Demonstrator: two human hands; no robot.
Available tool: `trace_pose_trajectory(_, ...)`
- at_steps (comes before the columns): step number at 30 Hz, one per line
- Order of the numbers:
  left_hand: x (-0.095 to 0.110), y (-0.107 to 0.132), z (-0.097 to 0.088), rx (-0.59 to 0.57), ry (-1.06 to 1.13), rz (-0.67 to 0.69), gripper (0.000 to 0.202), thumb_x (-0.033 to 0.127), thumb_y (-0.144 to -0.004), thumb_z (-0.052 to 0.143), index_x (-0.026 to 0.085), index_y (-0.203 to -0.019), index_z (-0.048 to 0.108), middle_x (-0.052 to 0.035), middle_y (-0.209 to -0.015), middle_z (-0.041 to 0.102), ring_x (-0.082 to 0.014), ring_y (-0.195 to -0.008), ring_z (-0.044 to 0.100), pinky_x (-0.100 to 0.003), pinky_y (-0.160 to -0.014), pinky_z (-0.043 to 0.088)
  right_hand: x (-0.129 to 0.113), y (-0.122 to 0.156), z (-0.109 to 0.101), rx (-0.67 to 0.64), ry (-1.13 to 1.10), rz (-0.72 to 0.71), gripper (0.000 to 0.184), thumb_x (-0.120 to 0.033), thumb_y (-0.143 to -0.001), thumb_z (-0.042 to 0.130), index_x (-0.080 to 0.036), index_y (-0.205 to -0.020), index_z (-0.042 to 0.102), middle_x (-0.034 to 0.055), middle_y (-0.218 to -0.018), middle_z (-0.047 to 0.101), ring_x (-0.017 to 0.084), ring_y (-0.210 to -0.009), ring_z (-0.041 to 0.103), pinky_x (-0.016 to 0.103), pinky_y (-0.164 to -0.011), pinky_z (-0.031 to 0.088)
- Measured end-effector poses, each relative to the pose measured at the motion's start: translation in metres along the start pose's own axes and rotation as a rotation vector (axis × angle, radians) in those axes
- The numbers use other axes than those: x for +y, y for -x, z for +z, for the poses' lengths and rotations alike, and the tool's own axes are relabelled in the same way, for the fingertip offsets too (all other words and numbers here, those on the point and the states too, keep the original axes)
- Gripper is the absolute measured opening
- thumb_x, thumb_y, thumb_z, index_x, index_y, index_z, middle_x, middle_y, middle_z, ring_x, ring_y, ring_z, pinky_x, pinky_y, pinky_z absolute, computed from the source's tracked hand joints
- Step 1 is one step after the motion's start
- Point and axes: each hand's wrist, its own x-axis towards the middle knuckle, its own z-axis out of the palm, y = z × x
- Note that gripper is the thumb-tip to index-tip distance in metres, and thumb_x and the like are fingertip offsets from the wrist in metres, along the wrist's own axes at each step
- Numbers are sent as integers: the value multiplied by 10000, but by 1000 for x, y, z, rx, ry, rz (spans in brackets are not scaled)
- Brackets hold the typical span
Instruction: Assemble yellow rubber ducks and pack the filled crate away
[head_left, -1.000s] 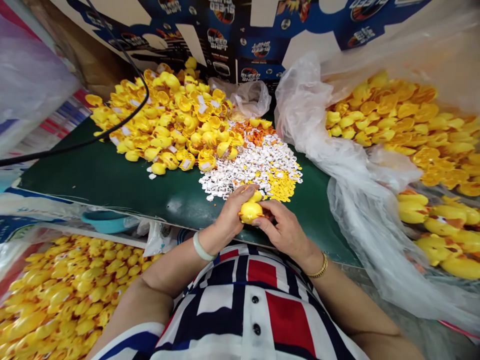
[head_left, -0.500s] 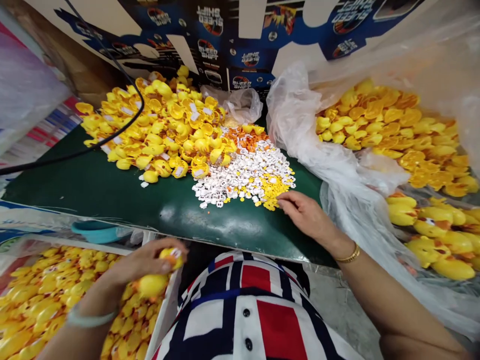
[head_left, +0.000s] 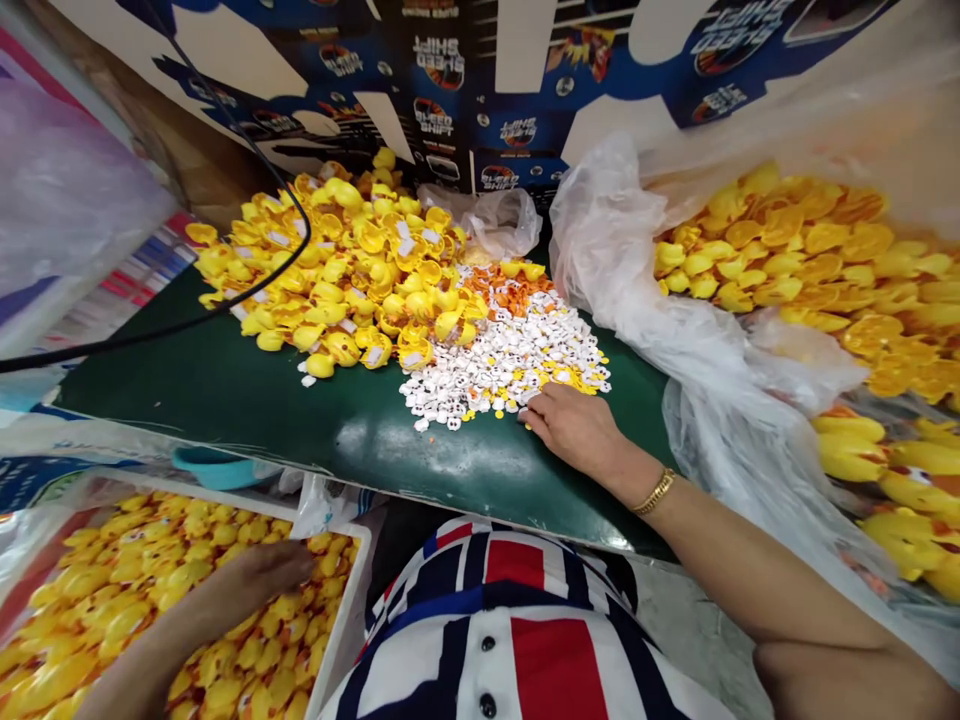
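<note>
My right hand (head_left: 574,425) rests at the near edge of the small parts, its fingers bent and pressed together at the tips. Whatever they pinch, if anything, is hidden. Around it lie small yellow pieces (head_left: 577,378) and white eye pieces (head_left: 510,350) with dark marks. Over the box of yellow toy ducks (head_left: 142,545) at lower left is my left hand (head_left: 274,570), slightly blurred, fingers stretched to the right. No duck shows in it, though its underside is hidden. A heap of yellow duck shells (head_left: 345,270) covers the table's far left.
Orange pieces (head_left: 517,290) lie behind the white ones on the green table (head_left: 360,440). At right, clear plastic bags (head_left: 622,260) hold more yellow shells (head_left: 810,240). A black cable (head_left: 225,300) crosses at left. Printed cardboard (head_left: 480,90) stands behind. A teal basin (head_left: 221,468) sits below the table edge.
My left hand has moved down and left over the box, and the duck it held is no longer seen in it. My right hand has shifted left along the small yellow pieces.
</note>
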Motion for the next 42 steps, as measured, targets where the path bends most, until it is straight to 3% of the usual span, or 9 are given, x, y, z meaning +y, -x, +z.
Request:
trace_pose_trajectory(5,147,-52,14,-15,-94,504,358,505,-907,516,195,-852,686,-14,-766,662,-152,-698,583,-239,-639,443,-8,-5,-2,-44,-34,6,158,-311,-965,543,-209,-901,646,47,-927,633,176,-816,576,293,-582,284)
trace_pose_trajectory(10,291,-129,7,548,-482,997,268,330,-956,490,191,-992,716,-67,-988,710,-194,-937,614,-322,-852,442,-13,-3,11,37,-104,-104,173,-301,-987,492,-209,-931,628,45,-936,624,171,-826,569,288,-616,337)
trace_pose_trajectory(12,336,-161,0,712,-705,962,291,256,-959,458,175,-1014,732,-117,-1030,701,-249,-1020,597,-394,-916,418,-11,-3,19,100,-134,-125,218,-291,-1009,439,-188,-986,630,61,-940,630,178,-860,573,291,-660,375)
trace_pose_trajectory(16,388,-208,-14,588,-953,760,274,139,-873,518,174,-1021,746,-148,-1091,688,-297,-1071,596,-419,-907,419,0,-7,29,157,-162,-147,250,-251,-1004,440,-194,-1176,611,71,-953,625,173,-802,564,285,-630,379)
trace_pose_trajectory(24,395,-229,-22,420,-909,605,221,126,-732,677,124,-947,729,-155,-926,720,-267,-864,654,-339,-777,466,11,-9,30,250,-413,-186,195,-301,-1003,462,-188,-1046,615,78,-922,659,183,-803,602,297,-683,467)
trace_pose_trajectory(29,389,-215,-36,407,-747,638,85,128,-772,640,131,-821,709,-104,-820,703,-222,-798,633,-313,-764,462,19,-10,24,364,-635,-113,193,-250,-998,460,-204,-1125,597,80,-954,655,191,-867,617,330,-770,514)
trace_pose_trajectory(33,378,-191,-42,448,-494,754,216,127,-844,552,144,-1011,688,-94,-1020,691,-182,-889,615,-300,-798,467,29,-10,14,480,-706,-55,219,-260,-989,484,-243,-1120,659,75,-941,623,195,-872,608,343,-758,525)
trace_pose_trajectory(38,338,-160,-12,181,170,858,338,160,-770,682,160,-1107,649,-79,-1058,672,-155,-882,612,-302,-797,500,38,-9,-2,549,-802,88,190,-319,-959,557,-245,-1040,713,51,-885,621,177,-831,603,334,-759,511)
trace_pose_trajectory(42,303,-149,25,70,328,879,312,252,-798,706,187,-1098,651,-68,-1033,678,-171,-903,627,-303,-803,503,45,-11,2,473,-973,250,193,-365,-935,586,-227,-1021,690,36,-917,679,178,-851,630,339,-802,515)
